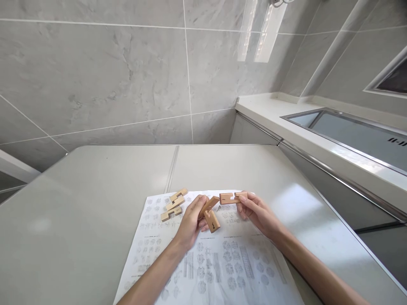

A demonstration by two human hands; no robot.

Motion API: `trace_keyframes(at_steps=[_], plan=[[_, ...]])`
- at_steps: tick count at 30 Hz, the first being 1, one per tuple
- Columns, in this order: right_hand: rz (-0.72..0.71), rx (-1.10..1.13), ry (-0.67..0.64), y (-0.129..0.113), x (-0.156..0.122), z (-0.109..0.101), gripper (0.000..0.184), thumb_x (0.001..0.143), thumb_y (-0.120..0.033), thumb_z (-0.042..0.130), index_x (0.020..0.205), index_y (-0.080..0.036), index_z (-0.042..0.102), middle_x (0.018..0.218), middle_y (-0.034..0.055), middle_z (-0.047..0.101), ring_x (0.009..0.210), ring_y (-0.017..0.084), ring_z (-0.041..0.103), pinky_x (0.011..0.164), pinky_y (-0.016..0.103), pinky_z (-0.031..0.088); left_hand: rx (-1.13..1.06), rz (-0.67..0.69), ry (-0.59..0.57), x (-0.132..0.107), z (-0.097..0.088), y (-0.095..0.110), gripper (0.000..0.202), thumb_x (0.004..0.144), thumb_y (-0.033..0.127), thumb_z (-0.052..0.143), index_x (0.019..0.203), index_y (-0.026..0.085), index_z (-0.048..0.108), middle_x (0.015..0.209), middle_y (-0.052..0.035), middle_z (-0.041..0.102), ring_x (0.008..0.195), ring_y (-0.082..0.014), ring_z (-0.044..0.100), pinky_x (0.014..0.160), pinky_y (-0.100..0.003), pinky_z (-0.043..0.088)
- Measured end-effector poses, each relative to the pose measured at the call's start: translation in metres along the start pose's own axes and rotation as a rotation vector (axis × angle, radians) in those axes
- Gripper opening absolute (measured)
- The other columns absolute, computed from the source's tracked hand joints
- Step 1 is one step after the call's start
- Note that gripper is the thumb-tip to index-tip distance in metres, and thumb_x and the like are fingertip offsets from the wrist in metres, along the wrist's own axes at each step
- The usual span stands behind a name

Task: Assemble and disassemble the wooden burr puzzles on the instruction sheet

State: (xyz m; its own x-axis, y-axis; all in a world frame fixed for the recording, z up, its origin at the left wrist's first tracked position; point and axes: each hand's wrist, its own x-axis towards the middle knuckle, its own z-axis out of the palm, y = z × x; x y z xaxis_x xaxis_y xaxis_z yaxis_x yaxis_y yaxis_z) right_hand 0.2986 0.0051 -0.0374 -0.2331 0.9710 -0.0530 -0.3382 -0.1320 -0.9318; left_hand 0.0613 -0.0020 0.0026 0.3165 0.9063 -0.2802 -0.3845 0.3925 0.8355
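Observation:
My left hand [190, 222] is closed on two notched wooden puzzle pieces [211, 214] that cross each other, held just above a printed instruction sheet [222, 267]. My right hand [256, 212] pinches another notched wooden piece [229, 198] by its right end, level and close to the crossed pair, with a small gap between them. Three more wooden pieces [173, 204] lie loosely stacked on the sheet's upper left corner, left of my left hand.
The sheet lies on a pale grey table [79, 212] with a seam down its middle. A grey tiled wall [127, 76] stands behind it. To the right, a white counter [273, 110] holds a steel sink [356, 133].

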Motion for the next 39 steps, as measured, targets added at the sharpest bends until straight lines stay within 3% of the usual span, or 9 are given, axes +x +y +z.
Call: trace_keyframes(at_steps=[9,15,18,21,32,39], plan=[[0.090,0.149,-0.060,0.001,0.000,0.002,0.038,0.096,-0.054,0.079,0.092,-0.018,0.068,0.073,-0.0004,0.064,0.051,0.009,0.051,0.050,0.023,0.036,0.042,0.006,0.005,-0.001,0.008,0.000,0.052,0.090,0.063,0.079,0.081,0.021,0.050,0.063,0.0091,0.040,0.050,-0.0054,0.025,0.046,-0.018,0.029],[0.156,0.167,-0.178,-0.001,-0.004,0.007,0.035,0.099,-0.049,0.079,0.089,-0.019,0.064,0.073,0.0018,0.071,0.050,0.011,0.059,0.052,0.024,0.043,0.180,0.030,-0.057,-0.001,0.007,-0.007,0.047,0.100,0.063,0.066,0.085,0.022,0.050,0.066,0.0076,0.040,0.052,-0.0072,0.027,0.049,-0.020,0.027],[0.182,0.178,-0.248,-0.002,-0.006,0.008,0.028,0.102,-0.045,0.077,0.110,-0.022,0.064,0.071,-0.0006,0.073,0.049,0.012,0.062,0.050,0.023,0.042,0.264,0.043,-0.099,-0.001,0.005,-0.010,0.046,0.102,0.066,0.061,0.090,0.022,0.052,0.068,0.0071,0.041,0.052,-0.0074,0.027,0.049,-0.022,0.024],[0.186,0.186,-0.286,-0.003,-0.008,0.008,0.032,0.104,-0.044,0.075,0.126,-0.025,0.061,0.073,-0.0013,0.075,0.052,0.013,0.064,0.052,0.022,0.043,0.297,0.041,-0.126,-0.001,0.004,-0.010,0.048,0.102,0.068,0.059,0.092,0.022,0.052,0.068,0.0074,0.040,0.052,-0.0078,0.026,0.050,-0.024,0.022],[0.226,0.130,-0.341,-0.004,-0.010,0.008,0.032,0.104,-0.050,0.073,0.119,-0.022,0.065,0.066,-0.0030,0.068,0.053,0.012,0.059,0.053,0.022,0.042,0.347,-0.009,-0.145,-0.006,0.007,-0.006,0.051,0.098,0.072,0.062,0.089,0.023,0.052,0.066,0.0060,0.040,0.055,-0.0112,0.029,0.051,-0.025,0.024],[0.278,0.198,-0.473,-0.002,-0.012,0.010,0.030,0.107,-0.047,0.069,0.121,-0.021,0.065,0.073,-0.0012,0.068,0.057,0.012,0.065,0.047,0.019,0.044,0.257,-0.024,-0.212,-0.007,0.008,-0.002,0.053,0.094,0.072,0.068,0.086,0.022,0.053,0.066,0.0060,0.040,0.055,-0.0105,0.028,0.051,-0.025,0.025]])
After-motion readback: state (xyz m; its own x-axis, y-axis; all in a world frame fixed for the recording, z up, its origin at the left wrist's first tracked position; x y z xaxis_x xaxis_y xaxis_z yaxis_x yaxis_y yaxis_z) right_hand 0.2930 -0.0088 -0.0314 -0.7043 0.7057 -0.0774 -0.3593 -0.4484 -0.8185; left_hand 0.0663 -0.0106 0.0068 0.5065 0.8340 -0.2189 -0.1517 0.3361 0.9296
